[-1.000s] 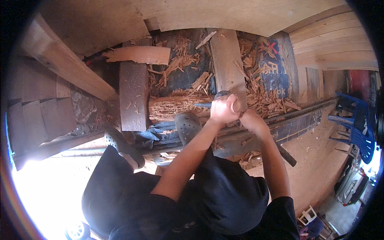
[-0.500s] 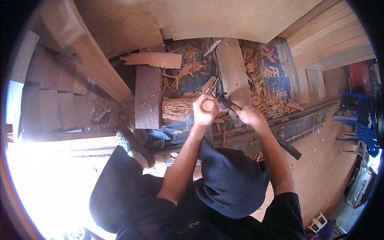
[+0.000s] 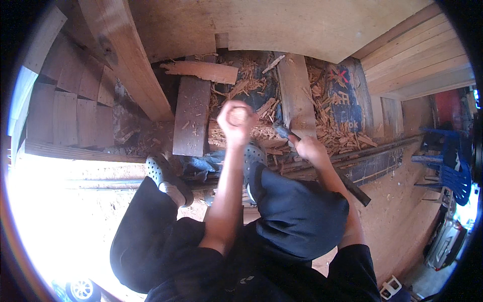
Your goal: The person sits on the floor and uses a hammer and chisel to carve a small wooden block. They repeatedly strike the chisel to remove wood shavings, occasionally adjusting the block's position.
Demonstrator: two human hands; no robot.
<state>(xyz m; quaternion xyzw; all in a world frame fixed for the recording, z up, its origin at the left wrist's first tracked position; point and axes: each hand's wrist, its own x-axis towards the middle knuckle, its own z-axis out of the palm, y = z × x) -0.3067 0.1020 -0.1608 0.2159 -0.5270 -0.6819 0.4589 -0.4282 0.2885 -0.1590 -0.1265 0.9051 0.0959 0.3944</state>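
My left hand (image 3: 234,124) is closed round an upright round wooden handle (image 3: 238,117); only its pale end shows, and whatever lies below it is hidden. The hand is slightly blurred and hovers over a splintered wood piece (image 3: 269,132). To its right, my right hand (image 3: 311,151) grips a hammer (image 3: 282,130) close to its dark metal head. The hammer's black handle runs back under my right forearm, its end (image 3: 359,195) showing beyond. The hammer head is apart from the wooden handle, near a grey-brown beam (image 3: 297,95).
A dark board (image 3: 191,118) lies left, with a torn wood strip (image 3: 204,71) across its far end. Wood chips (image 3: 342,136) are strewn around. Large plywood (image 3: 282,22) stands at the back, a thick post (image 3: 131,55) leans left. Blue chairs (image 3: 445,161) stand right.
My left hand has moved left and away from the hammer head, carrying the wooden handle. My right hand with the hammer has shifted only slightly. My right shoe now shows more.
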